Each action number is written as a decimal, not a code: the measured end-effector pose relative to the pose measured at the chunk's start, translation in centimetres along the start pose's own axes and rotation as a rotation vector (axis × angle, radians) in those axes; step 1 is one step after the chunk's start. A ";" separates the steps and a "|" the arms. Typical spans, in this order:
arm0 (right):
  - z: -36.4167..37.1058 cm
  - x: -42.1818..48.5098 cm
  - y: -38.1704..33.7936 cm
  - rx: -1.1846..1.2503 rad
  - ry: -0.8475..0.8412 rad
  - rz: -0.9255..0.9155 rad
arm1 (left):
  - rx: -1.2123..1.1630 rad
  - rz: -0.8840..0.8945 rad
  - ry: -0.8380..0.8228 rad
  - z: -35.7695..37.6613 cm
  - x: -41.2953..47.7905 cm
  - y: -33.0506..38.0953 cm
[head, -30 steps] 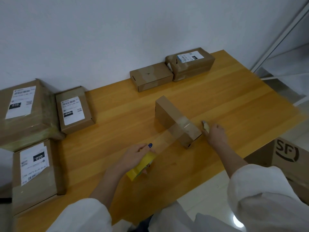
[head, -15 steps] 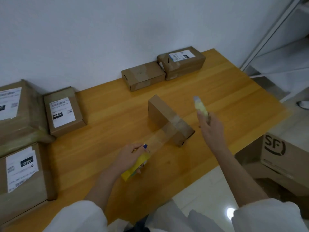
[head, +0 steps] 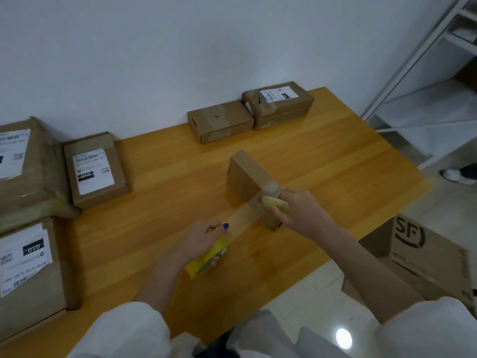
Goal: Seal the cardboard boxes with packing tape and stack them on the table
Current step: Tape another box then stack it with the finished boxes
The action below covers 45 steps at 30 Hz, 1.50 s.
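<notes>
Dropping from mid-air onto taut tape strip (head: 245, 215), right hand (head: 299, 208) pinches yellow cutter (head: 275, 202); left hand (head: 198, 241) grips tape roll (head: 206, 259). Cut looks imminent.

Smooth satin honey-yellow wooden counter (head: 335, 156), matt brown cardboard box (head: 245, 174), clear glossy plastic tape strip (head: 245, 215) off yellow tape roll (head: 206, 259), small pale yellow tool (head: 275, 202) too blurred to judge, matt white paper label (head: 93, 170), glossy pale floor tiles (head: 322, 301).

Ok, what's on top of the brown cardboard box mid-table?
Clear tape crosses its top, stretching to the yellow roll the left hand grips. The right hand, gripping a yellow object, hides its near end.
</notes>
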State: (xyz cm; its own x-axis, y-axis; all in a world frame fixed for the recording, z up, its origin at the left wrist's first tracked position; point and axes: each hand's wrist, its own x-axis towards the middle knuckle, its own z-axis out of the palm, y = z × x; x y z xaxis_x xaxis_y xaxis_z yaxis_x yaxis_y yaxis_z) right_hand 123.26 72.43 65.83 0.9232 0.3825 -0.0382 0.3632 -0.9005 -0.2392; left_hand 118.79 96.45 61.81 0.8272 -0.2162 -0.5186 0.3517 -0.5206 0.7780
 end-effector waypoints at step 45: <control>7.2 -0.3 7.0 0.411 0.353 0.775 | 0.046 0.011 0.068 0.3 -0.3 -0.3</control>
State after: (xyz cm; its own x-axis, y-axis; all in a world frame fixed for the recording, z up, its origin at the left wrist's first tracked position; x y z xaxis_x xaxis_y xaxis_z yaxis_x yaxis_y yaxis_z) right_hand 124.66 67.56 57.23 0.8977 -0.4377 -0.0499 -0.3785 -0.7083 -0.5959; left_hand 118.30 96.40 61.65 0.8595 -0.1662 -0.4833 0.3228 -0.5566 0.7655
